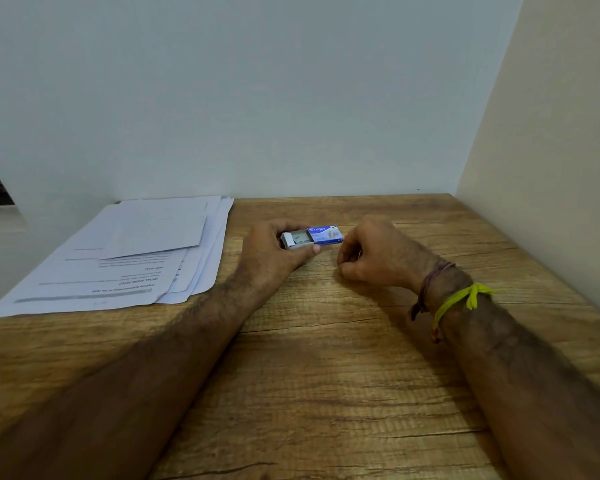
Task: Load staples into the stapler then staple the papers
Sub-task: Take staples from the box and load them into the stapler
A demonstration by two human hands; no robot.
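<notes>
At frame centre: left hand (274, 251), fingers and thumb clamped on a staple box (311, 237), blue sleeve slid right, white tray exposed with staples inside. Right hand (368, 256), just right of box, fingers curled closed; contents cannot be told. Wrist threads (458, 299), yellow and red. Papers (136, 251), loose stack, left of frame. Wooden worktop (326, 375) beneath.

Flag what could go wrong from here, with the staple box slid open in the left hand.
1. The staple box has its inner tray pushed out toward the left hand; tipped, it could spill staples onto the wooden table.
2. The right hand is curled shut with its fingertips hidden, so any small strip pinched there could drop unnoticed.
3. No stapler is in view, and the papers lie fanned, so they may staple misaligned.
</notes>
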